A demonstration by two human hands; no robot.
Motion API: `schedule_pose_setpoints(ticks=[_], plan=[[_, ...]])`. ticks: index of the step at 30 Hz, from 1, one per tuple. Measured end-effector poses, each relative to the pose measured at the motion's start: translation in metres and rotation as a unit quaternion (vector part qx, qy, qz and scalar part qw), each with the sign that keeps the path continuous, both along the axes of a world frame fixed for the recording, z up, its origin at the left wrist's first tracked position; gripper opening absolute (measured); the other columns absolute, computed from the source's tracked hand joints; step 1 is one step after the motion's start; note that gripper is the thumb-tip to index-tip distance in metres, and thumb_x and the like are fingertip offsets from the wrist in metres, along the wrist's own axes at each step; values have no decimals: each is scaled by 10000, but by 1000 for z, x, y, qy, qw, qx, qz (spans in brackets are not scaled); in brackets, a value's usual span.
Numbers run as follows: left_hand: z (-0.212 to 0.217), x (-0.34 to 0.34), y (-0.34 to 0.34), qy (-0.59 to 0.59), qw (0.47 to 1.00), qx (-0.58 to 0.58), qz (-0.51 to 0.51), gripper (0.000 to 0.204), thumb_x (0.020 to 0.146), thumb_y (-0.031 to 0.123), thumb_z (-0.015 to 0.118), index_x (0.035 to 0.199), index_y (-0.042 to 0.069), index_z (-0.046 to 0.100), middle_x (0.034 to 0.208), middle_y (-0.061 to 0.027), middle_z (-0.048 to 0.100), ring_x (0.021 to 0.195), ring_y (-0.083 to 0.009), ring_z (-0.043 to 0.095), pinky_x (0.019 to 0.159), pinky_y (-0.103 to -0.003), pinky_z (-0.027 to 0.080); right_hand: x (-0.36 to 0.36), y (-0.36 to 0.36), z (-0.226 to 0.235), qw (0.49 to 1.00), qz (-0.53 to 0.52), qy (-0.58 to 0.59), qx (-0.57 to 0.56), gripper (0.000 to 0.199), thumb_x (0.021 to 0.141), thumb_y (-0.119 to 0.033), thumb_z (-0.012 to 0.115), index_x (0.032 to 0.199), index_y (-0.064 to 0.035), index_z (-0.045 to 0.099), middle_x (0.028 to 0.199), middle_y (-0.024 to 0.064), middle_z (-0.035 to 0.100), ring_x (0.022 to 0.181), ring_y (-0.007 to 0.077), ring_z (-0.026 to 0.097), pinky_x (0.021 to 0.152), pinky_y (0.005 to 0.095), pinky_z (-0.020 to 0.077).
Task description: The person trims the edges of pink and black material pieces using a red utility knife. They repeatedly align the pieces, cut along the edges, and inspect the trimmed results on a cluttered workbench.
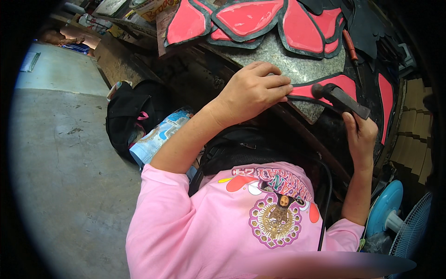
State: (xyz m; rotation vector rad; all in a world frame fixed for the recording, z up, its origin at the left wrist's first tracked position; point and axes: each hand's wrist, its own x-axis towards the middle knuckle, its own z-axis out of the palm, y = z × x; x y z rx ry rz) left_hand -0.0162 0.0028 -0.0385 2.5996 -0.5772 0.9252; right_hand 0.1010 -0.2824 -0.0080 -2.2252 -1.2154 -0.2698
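My right hand grips a ball-peen hammer; its dark metal head is over a red piece with a black border. The handle is mostly hidden by my fingers. My left hand holds the narrow left end of that same piece, fingers bent and close together, with the thumb out of sight. The piece lies along the near side of a speckled stone slab. Several similar red, black-edged pieces overlap at the slab's far side.
A red-handled tool lies right of the slab, near another red piece. A black bag and a blue printed packet are at left. A blue-and-white fan stands at lower right, below stacked brown cardboard.
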Motion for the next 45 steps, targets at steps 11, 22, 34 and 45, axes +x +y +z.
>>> schedule_pose_setpoints(ticks=[11,22,34,45], plan=[[18,-17,11,26,995,28,89,318,716,23,727,1032,40,690,1196,-103,654,1110,-326,607,919,-405,529,21,-28,-22,989,-95,80,81,307,989,-165,645,1189,67,666,879,73,696,764,105,664,672,230,513],[19,-14,-10,99,995,14,13,381,778,130,751,1134,38,651,1154,-100,637,1083,-292,605,951,-406,502,20,-23,-17,960,-113,139,216,334,1000,-201,637,1236,35,651,894,72,718,719,78,623,648,208,486],[23,-9,-18,76,997,20,-4,401,763,182,771,1118,39,651,1013,-82,593,966,-286,576,865,-416,498,25,-29,-22,976,-115,111,150,312,988,-178,651,1214,37,664,929,69,712,801,102,674,668,228,520],[10,36,-25,93,995,-27,28,326,856,176,690,1161,64,660,970,-112,602,922,-308,611,790,-399,511,24,-8,6,989,-73,53,117,285,965,-232,683,1130,-1,707,798,66,697,669,96,609,602,238,471]])
